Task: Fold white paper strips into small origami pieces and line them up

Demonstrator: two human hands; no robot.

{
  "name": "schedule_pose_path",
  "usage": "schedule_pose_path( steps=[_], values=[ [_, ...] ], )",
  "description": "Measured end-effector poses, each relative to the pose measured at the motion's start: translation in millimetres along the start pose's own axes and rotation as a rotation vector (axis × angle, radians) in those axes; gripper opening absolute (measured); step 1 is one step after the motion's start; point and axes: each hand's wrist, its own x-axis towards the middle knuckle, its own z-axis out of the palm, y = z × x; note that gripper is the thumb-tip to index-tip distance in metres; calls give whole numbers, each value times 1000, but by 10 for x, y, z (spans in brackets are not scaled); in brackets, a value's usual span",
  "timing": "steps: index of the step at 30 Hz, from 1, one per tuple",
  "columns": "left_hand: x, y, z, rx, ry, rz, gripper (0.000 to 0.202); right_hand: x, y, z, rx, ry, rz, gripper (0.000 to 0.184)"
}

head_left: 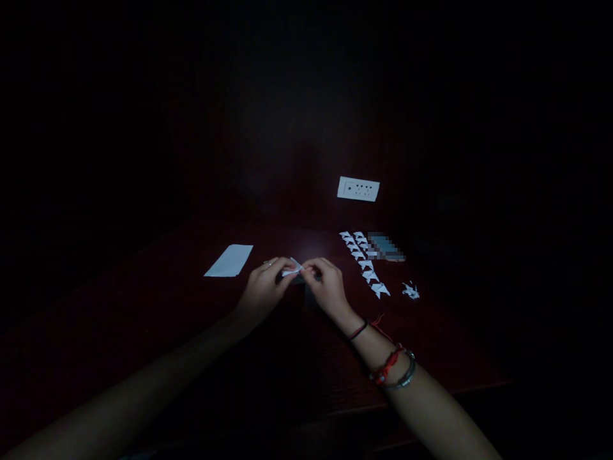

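Observation:
A small folded piece of white paper (pixel 293 268) is held between my two hands over the dark red table. My left hand (pixel 268 281) pinches its left side between thumb and fingers; a ring shows on one finger. On the other side, my right hand (pixel 325 281) has its fingertips closed at the paper's right corner. The fingertips partly cover the paper, so its full shape is hidden. To the right of my right hand lie two rows of folded white paper pieces (pixel 368 268).
A stack or sheet of white paper (pixel 230 260) lies on the left. Paper scraps (pixel 410 291) sit at the right, near a pixelated phone-like slab (pixel 387 248). A white socket plate (pixel 358 189) is on the wall behind the table (pixel 191 306). The surroundings are very dark.

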Motion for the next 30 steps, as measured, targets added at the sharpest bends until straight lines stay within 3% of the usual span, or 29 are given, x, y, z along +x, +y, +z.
schedule_pose_path(
  steps=[9, 15, 20, 26, 30],
  values=[
    [6, -87, 13, -119, 97, -208, 14, 17, -52, -14, -6, 20, -33, 10],
    [-13, -65, -8, -28, 52, -39, 3, 5, -26, -76, -55, -72, -115, 12],
    [-10, -84, -27, 25, -10, 65, 4, 12, -5, -138, -226, -105, -207, 14],
    [-9, -94, -44, -3, -60, 100, 5, 10, -11, -191, -351, -225, -324, 19],
    [-4, -62, -50, 0, -39, 85, 5, 7, 22, -167, -355, -216, -302, 18]
  ],
)
